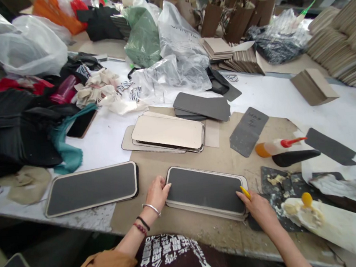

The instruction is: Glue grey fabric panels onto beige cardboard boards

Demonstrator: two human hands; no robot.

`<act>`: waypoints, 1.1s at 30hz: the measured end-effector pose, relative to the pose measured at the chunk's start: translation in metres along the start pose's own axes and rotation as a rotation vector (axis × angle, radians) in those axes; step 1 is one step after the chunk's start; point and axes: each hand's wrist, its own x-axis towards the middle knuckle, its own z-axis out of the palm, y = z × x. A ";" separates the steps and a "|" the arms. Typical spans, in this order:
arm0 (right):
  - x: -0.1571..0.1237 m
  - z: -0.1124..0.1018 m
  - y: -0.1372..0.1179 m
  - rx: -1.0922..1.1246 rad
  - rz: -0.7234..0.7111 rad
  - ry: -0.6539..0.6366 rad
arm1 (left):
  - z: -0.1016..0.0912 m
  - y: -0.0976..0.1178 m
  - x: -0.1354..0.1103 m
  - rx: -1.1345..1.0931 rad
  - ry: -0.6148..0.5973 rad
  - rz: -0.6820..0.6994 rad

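A stack of rounded boards topped with a dark grey sheet point(205, 189) lies on brown paper right in front of me. My left hand point(157, 193) grips the stack's left end, fingers curled round the edge. My right hand point(256, 205) presses on the stack's right corner, and a small yellow tool point(246, 192) sticks out between its fingers. A second grey-topped board point(91, 188) lies to the left. Behind, a pile of beige boards point(168, 132) and loose grey sheets point(202, 105) rest.
A glue bottle with a red nozzle point(276, 146) lies right of centre, next to a black tool point(296, 157). A glue-smeared board point(298, 210) sits at the right front. Plastic bags point(177, 62), black fabric point(14, 128), and cardboard stacks point(345, 37) crowd the back.
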 end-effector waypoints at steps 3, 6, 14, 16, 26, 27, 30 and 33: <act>-0.004 0.000 0.001 -0.024 0.046 0.048 | -0.002 -0.004 0.000 -0.017 -0.002 0.007; -0.009 0.005 0.004 -0.008 0.050 0.107 | -0.003 -0.008 0.001 -0.063 -0.034 0.012; -0.014 0.013 0.003 0.380 0.105 0.162 | -0.001 -0.010 0.001 -0.179 -0.043 0.026; -0.014 0.014 0.004 0.455 0.131 0.174 | -0.002 -0.010 0.002 -0.215 -0.038 0.009; -0.003 0.025 0.006 0.801 0.143 0.114 | -0.005 -0.011 0.010 -0.415 -0.154 -0.149; -0.002 0.026 0.006 0.818 0.135 0.102 | -0.005 -0.010 0.009 -0.429 -0.163 -0.164; 0.002 0.030 0.006 0.842 0.107 0.083 | -0.005 -0.008 0.008 -0.466 -0.159 -0.197; 0.005 0.033 0.009 0.821 0.092 0.084 | -0.003 -0.010 0.009 -0.505 -0.148 -0.218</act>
